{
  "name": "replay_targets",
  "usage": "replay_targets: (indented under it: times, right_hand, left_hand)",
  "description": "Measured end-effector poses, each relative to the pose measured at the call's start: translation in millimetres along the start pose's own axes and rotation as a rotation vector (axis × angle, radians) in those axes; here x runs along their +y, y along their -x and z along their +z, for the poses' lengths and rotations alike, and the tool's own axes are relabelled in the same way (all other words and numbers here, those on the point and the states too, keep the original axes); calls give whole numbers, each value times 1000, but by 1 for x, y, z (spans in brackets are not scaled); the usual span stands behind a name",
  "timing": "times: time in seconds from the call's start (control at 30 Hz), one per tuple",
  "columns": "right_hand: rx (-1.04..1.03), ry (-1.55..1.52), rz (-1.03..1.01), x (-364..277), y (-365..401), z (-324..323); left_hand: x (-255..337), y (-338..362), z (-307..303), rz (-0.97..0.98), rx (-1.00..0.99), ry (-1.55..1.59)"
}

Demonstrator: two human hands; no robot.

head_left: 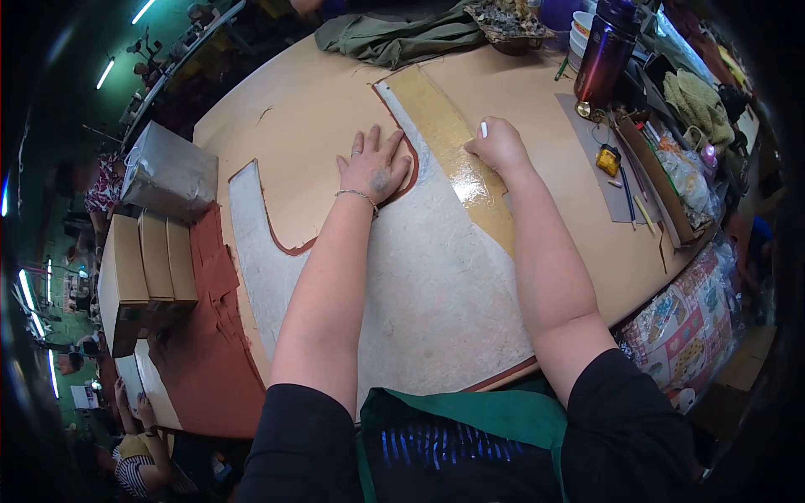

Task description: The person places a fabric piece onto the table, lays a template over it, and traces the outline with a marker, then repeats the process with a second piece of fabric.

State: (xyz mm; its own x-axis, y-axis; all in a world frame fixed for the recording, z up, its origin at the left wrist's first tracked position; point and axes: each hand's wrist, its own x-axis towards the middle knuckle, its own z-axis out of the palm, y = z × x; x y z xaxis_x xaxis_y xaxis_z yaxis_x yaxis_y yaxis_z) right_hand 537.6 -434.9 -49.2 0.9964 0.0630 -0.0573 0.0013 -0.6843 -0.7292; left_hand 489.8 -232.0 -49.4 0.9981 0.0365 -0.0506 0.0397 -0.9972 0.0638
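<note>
A large grey-white pattern sheet (436, 285) with a curved cut-out lies on the table. Along its right side runs a shiny yellowish strip (436, 109). Reddish-brown fabric shows as a thin border around parts of its edge. My left hand (373, 168), with a ring and a bracelet, lies flat with fingers spread across the curved edge of the sheet. My right hand (501, 147) is closed over the right edge of the yellowish strip. A short white stick (484, 129) pokes up out of its fist; the rest of it is hidden.
Reddish-brown fabric (210, 352), cardboard boxes (126, 260) and a silvery block (172, 172) lie left. Green cloth (394, 38) lies at the back. A purple bottle (605, 54), yellow tape measure (608, 159) and tool box (654, 176) stand right. Another person (138, 461) works lower left.
</note>
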Motion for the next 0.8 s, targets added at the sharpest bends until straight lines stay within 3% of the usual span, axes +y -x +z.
replay_targets:
  times: [0.17,0.27,0.33,0.37,0.4,0.47,0.57,0.67,0.8]
  right_hand:
    - [-13,113,-6,-8,4,0]
    - [-39,136,-6,-4,-1,2]
    - [95,162,-57,-3,0,6]
    - [159,177,-88,-3,1,9]
    - [135,0,-123,-5,-1,11]
    - [79,-346,-185,-14,-5,12]
    - [-151,-537,-255,-28,15,24]
    - [-356,-459,-332,-43,26,45]
    - [-612,-348,-264,-76,45,58]
  left_hand:
    - [3,7,0,18,52,54]
    - [15,56,1,215,281,52]
    - [33,111,0,291,217,121]
    - [43,130,-6,230,58,134]
    - [46,139,2,215,69,113]
    - [45,144,11,196,76,107]
    - [42,144,14,195,66,141]
    - [40,144,14,199,71,163]
    - [37,143,15,195,59,210]
